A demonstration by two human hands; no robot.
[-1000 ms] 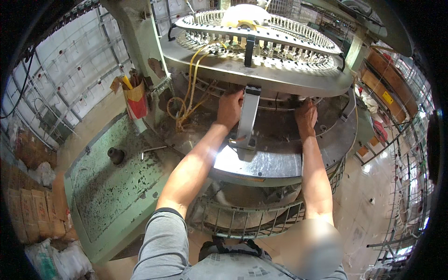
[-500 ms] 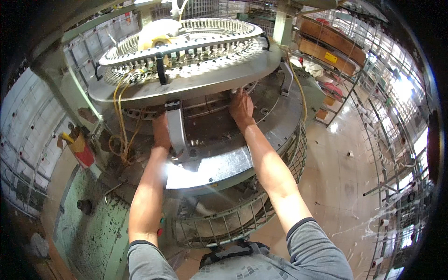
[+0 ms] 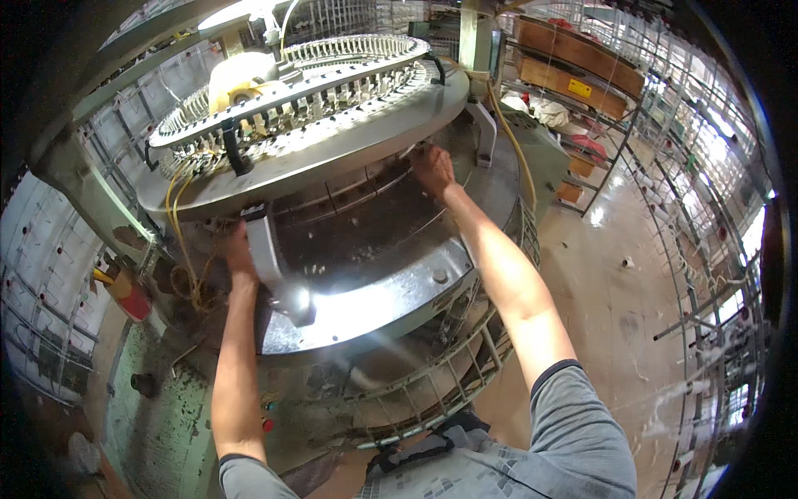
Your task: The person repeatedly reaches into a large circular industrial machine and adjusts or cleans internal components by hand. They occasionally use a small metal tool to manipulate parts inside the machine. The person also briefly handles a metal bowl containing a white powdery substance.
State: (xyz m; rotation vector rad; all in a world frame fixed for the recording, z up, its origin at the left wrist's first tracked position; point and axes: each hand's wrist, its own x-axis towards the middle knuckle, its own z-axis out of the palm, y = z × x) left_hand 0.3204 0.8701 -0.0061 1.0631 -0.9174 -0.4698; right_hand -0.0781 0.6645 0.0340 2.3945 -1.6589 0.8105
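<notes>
A large circular steel machine (image 3: 303,166) fills the middle, topped by a ring of small feeders (image 3: 366,96). My left hand (image 3: 240,248) reaches beneath that upper plate, beside a pale upright bracket (image 3: 266,254); its fingers are hidden and blurred. Farther right and back, my right hand (image 3: 433,170) is under the plate's edge at the inner rail (image 3: 357,190), with fingers curled together on some small part I cannot make out. A second bracket (image 3: 485,133) stands just right of it. Yellow tubing (image 3: 176,208) hangs left of my left hand.
A green, paint-chipped base (image 3: 158,416) with a dark knob (image 3: 141,382) is at lower left, near a cardboard holder (image 3: 130,299). A guard rail (image 3: 445,370) curves below the machine. Wooden boards (image 3: 565,71) on a rack and wire frames (image 3: 690,274) line the right.
My view has swung to the right, shifting the machine leftward. My hands are farther apart, the right one reaching along the curved inner rail, the left staying beside its bracket.
</notes>
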